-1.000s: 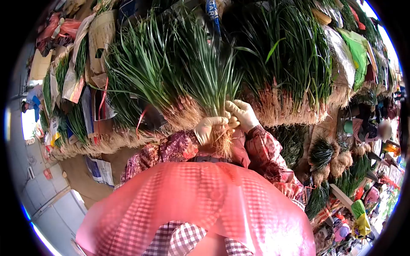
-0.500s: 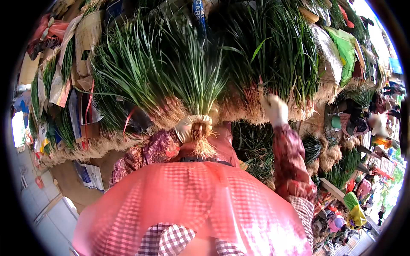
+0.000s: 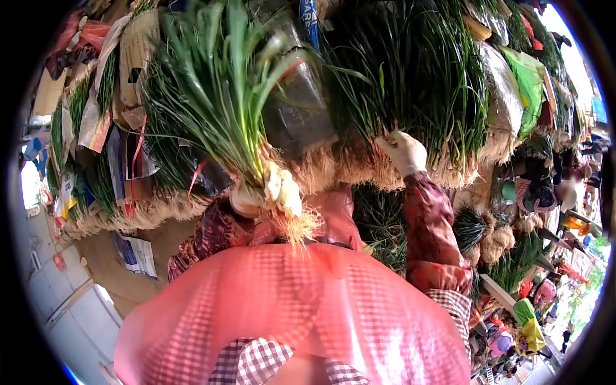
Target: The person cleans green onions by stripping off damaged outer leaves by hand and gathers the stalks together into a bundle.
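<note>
My left hand (image 3: 277, 189), in a pale glove, is wrapped around a bunch of long-leaved green plants (image 3: 240, 122). The leaves fan up and to the left. Their tan roots (image 3: 298, 224) hang below my fist, close to my apron. My gloved right hand (image 3: 405, 154) is at the root end of a thick row of similar plants (image 3: 417, 83). Its fingers are bent together at the reddish stem bases, and exactly how many stems they pinch is hidden.
Dark plastic sheeting (image 3: 298, 109) shows between the plant piles. More rooted plants lie to the left among cardboard pieces (image 3: 138, 58) and red ties. A pink translucent apron (image 3: 289, 301) covers my front. Bundles (image 3: 497, 237) and other people are at the right.
My left hand has turned and swung the bunch leftward, baring dark plastic behind it. My right hand has shifted slightly left, its fingertips now against the stem bases.
</note>
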`<action>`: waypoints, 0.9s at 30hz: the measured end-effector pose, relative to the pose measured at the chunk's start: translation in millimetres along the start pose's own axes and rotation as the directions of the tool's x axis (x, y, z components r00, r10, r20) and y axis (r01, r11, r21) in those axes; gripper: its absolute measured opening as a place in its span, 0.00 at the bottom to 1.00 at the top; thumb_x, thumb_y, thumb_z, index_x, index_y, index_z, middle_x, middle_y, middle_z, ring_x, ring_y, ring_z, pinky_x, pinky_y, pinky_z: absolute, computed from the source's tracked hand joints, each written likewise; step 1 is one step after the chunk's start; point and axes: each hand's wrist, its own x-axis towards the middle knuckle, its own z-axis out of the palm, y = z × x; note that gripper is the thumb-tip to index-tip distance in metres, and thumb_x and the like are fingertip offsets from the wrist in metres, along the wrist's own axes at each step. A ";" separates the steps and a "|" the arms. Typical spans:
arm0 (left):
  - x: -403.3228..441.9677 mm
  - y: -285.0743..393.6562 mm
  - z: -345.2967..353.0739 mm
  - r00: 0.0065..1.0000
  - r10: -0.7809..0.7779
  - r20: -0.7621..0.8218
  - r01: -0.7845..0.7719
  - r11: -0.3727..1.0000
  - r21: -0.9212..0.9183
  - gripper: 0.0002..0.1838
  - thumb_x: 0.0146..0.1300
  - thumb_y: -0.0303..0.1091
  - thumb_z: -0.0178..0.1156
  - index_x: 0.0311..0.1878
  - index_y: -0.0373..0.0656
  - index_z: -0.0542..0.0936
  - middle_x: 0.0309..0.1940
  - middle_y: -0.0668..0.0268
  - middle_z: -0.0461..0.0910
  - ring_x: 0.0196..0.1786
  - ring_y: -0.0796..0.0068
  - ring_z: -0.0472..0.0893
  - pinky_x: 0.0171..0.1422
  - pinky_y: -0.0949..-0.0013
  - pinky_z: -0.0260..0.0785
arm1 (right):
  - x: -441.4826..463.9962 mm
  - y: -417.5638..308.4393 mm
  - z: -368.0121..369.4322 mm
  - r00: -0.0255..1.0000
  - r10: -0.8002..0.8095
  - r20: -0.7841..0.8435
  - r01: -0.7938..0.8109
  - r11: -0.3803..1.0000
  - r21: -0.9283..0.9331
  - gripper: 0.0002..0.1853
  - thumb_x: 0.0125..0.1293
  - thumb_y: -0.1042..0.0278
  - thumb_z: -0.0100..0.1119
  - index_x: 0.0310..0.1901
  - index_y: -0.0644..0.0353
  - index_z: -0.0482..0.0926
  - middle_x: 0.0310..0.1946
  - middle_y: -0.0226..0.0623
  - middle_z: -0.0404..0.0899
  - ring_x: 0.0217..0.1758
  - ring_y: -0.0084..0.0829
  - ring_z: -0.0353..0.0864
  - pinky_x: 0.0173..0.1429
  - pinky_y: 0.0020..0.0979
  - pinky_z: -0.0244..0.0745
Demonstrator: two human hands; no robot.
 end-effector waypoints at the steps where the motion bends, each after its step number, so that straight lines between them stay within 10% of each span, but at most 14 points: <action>1: 2.7 1.9 3.4 0.997 -0.034 -0.070 0.031 0.998 -0.049 0.08 0.54 0.25 0.68 0.32 0.42 0.77 0.31 0.59 0.80 0.38 0.61 0.81 0.40 0.56 0.75 | 11.2 9.6 23.6 0.997 -0.058 -0.048 0.049 0.984 -0.172 0.30 0.58 0.34 0.55 0.45 0.56 0.79 0.31 0.39 0.82 0.36 0.41 0.83 0.40 0.38 0.77; 2: 7.5 0.1 -11.7 0.999 -0.048 0.007 0.048 0.997 -0.056 0.06 0.56 0.28 0.66 0.32 0.44 0.77 0.31 0.62 0.79 0.38 0.65 0.81 0.41 0.58 0.75 | 30.4 15.1 42.8 0.987 0.103 0.123 -0.069 0.965 -0.253 0.33 0.56 0.30 0.54 0.42 0.57 0.80 0.31 0.41 0.82 0.37 0.44 0.83 0.41 0.41 0.77; 4: 14.3 2.5 -7.1 0.960 -0.103 -0.262 0.103 0.995 -0.011 0.03 0.59 0.28 0.62 0.34 0.44 0.77 0.32 0.63 0.80 0.39 0.68 0.82 0.44 0.59 0.76 | 31.9 14.3 47.4 0.998 -0.050 -0.044 0.049 0.999 -0.020 0.28 0.57 0.38 0.59 0.39 0.61 0.80 0.29 0.39 0.83 0.33 0.37 0.83 0.37 0.38 0.77; 6: 20.9 -5.1 -9.9 0.859 -0.173 -0.481 0.233 0.970 0.069 0.04 0.59 0.26 0.57 0.37 0.45 0.77 0.36 0.61 0.82 0.39 0.69 0.82 0.43 0.63 0.77 | 5.1 4.6 31.5 0.989 0.075 0.125 -0.139 0.743 0.655 0.19 0.61 0.52 0.63 0.39 0.63 0.81 0.28 0.35 0.82 0.26 0.25 0.80 0.30 0.29 0.76; 8: 21.6 -16.1 -11.4 0.650 -0.210 -0.731 0.375 0.925 0.068 0.07 0.54 0.21 0.56 0.37 0.41 0.74 0.40 0.59 0.80 0.42 0.65 0.80 0.48 0.60 0.75 | -33.1 -15.7 -3.5 0.960 -0.008 0.278 -0.197 0.689 0.697 0.12 0.67 0.62 0.58 0.45 0.61 0.81 0.26 0.30 0.81 0.20 0.13 0.70 0.22 0.17 0.68; 12: 21.1 -45.9 -20.8 0.555 -0.344 -0.758 0.418 0.903 -0.103 0.09 0.58 0.22 0.56 0.43 0.37 0.77 0.33 0.61 0.81 0.28 0.80 0.79 0.33 0.77 0.75 | -71.2 -18.4 23.8 0.975 -0.035 0.219 -0.138 0.680 0.720 0.13 0.66 0.63 0.59 0.45 0.63 0.81 0.22 0.30 0.79 0.17 0.14 0.72 0.19 0.19 0.68; 16: 16.7 -61.8 -28.9 0.548 -0.370 -0.750 0.493 0.867 -0.068 0.08 0.61 0.23 0.55 0.44 0.36 0.77 0.32 0.63 0.81 0.28 0.79 0.79 0.34 0.75 0.75 | -111.0 13.5 36.5 0.977 -0.168 0.134 0.087 0.878 0.470 0.13 0.65 0.58 0.59 0.37 0.61 0.82 0.19 0.34 0.79 0.17 0.24 0.76 0.22 0.27 0.72; 20: 9.7 -49.0 -33.7 0.560 -0.384 -0.734 0.459 0.881 -0.111 0.10 0.58 0.19 0.53 0.43 0.35 0.76 0.51 0.53 0.79 0.47 0.69 0.82 0.41 0.74 0.76 | -157.8 100.4 44.7 0.675 0.117 0.729 0.217 0.912 -0.348 0.25 0.62 0.41 0.54 0.29 0.58 0.82 0.23 0.39 0.79 0.28 0.36 0.81 0.36 0.37 0.77; 22: 6.8 -51.7 -38.0 0.549 -0.360 -0.754 0.432 0.895 -0.113 0.10 0.58 0.18 0.52 0.44 0.34 0.76 0.51 0.53 0.79 0.56 0.63 0.79 0.41 0.75 0.76 | -136.0 127.1 79.2 0.867 -0.059 0.494 0.226 0.931 -0.286 0.24 0.62 0.41 0.55 0.28 0.58 0.80 0.24 0.41 0.78 0.29 0.37 0.80 0.37 0.38 0.77; 24: 9.0 -52.9 -36.2 0.514 -0.407 -0.755 0.449 0.877 -0.168 0.10 0.58 0.19 0.53 0.44 0.34 0.76 0.52 0.53 0.79 0.55 0.63 0.79 0.41 0.75 0.76 | -89.9 72.2 50.0 0.974 -0.202 -0.102 0.212 0.973 0.090 0.25 0.62 0.40 0.55 0.27 0.59 0.75 0.22 0.40 0.75 0.24 0.38 0.76 0.32 0.39 0.73; 27: 17.5 -58.1 -24.5 0.525 -0.380 -0.762 0.466 0.877 -0.116 0.10 0.59 0.20 0.54 0.44 0.34 0.78 0.52 0.54 0.79 0.50 0.67 0.81 0.38 0.78 0.75 | -6.2 4.2 26.7 0.999 0.035 -0.025 -0.036 0.999 -0.015 0.25 0.62 0.41 0.57 0.29 0.60 0.75 0.27 0.46 0.80 0.29 0.42 0.81 0.34 0.42 0.74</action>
